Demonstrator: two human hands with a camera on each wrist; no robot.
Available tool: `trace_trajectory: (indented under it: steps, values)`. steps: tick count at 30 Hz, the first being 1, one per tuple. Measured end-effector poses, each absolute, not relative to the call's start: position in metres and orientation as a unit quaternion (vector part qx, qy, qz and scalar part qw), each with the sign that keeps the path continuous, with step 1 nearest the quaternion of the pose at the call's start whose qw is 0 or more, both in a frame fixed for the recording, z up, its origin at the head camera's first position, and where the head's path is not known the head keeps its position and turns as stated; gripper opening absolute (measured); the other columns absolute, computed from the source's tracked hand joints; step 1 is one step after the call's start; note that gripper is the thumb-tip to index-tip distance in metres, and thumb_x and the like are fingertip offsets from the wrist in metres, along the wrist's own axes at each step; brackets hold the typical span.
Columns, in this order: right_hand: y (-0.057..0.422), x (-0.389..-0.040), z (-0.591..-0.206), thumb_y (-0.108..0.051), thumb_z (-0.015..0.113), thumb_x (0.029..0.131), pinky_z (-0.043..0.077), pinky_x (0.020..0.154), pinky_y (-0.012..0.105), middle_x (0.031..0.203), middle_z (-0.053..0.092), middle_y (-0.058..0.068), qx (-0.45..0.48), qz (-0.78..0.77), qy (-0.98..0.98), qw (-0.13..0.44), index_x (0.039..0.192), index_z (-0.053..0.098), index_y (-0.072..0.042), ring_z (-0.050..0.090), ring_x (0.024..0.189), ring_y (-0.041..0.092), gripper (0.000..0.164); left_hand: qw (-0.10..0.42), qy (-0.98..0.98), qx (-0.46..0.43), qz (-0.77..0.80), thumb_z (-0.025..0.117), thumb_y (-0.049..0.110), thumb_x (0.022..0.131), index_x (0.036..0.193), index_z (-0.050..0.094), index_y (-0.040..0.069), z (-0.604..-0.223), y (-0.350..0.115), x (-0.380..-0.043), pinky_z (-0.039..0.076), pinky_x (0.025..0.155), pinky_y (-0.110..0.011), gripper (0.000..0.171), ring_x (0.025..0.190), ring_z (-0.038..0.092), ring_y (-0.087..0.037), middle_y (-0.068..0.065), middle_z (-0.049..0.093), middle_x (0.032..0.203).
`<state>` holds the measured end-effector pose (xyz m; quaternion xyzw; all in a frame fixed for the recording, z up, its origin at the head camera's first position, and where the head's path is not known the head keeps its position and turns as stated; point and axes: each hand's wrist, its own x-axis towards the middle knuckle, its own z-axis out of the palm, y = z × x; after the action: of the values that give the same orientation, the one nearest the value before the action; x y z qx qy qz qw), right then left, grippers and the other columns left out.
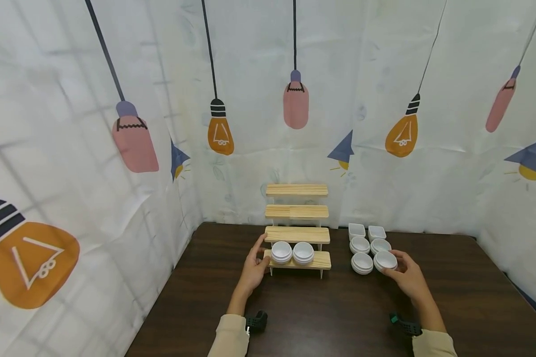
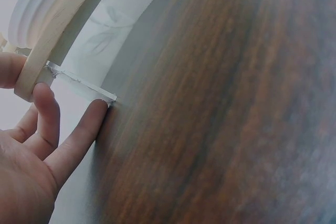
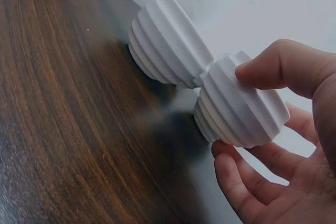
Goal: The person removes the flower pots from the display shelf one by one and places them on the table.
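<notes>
A four-tier wooden display stand (image 1: 297, 234) with clear legs stands at the back of the table. My left hand (image 1: 253, 270) grips the left end of its lowest tier (image 2: 63, 19), one finger touching the clear leg (image 2: 81, 81) below. Two round white pots (image 1: 281, 252) sit side by side on that tier. To the right of the stand, my right hand (image 1: 408, 277) holds a ribbed white round pot (image 3: 239, 103) between thumb and fingers. Against it in the right wrist view leans another ribbed pot (image 3: 165, 43), resting on the table.
Behind the held pot stand more round pots (image 1: 359, 245) in two columns, with two square white pots (image 1: 356, 230) at the back. The dark wooden table (image 1: 326, 317) meets a hanging white cloth (image 1: 254, 178) printed with lamps. The three upper tiers (image 1: 297, 190) rise close to this cloth.
</notes>
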<state>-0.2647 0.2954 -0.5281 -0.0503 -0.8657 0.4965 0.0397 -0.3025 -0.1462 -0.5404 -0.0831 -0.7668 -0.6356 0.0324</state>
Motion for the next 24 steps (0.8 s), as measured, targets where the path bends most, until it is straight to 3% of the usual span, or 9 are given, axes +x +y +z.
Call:
trace_trajectory:
  steps: [11,17,24]
  values:
    - [0.299,-0.266,-0.532,-0.024,0.075,0.094,0.048,0.075,0.025,0.142,0.051,0.033,-0.058,0.493,-0.868,0.019,0.151,0.041,-0.002,0.057,0.099,0.018,0.07,0.031,-0.768,-0.079,-0.635,0.054,0.002,0.102,0.16,0.034,0.032,-0.536,-0.145,-0.3,0.058,0.071,-0.04,0.068,0.063,0.042,-0.01,-0.023,0.045,0.134]
    - [0.299,-0.266,-0.533,-0.024,0.075,0.094,0.048,0.075,0.025,0.142,0.052,0.033,-0.059,0.494,-0.867,0.018,0.15,0.041,-0.002,0.057,0.098,0.018,0.07,0.016,-0.761,-0.084,-0.643,0.054,-0.002,0.101,0.161,0.034,0.02,-0.507,-0.143,-0.285,0.058,0.077,-0.049,0.067,0.064,0.042,-0.01,-0.026,0.045,0.133]
    - [0.3,-0.266,-0.533,-0.023,0.076,0.093,0.049,0.075,0.025,0.141,0.052,0.033,-0.054,0.495,-0.867,0.02,0.15,0.042,-0.002,0.057,0.096,0.015,0.07,0.017,-0.764,-0.086,-0.639,0.054,-0.002,0.101,0.161,0.034,0.02,-0.505,-0.143,-0.283,0.059,0.078,-0.05,0.067,0.064,0.043,-0.009,-0.026,0.045,0.132]
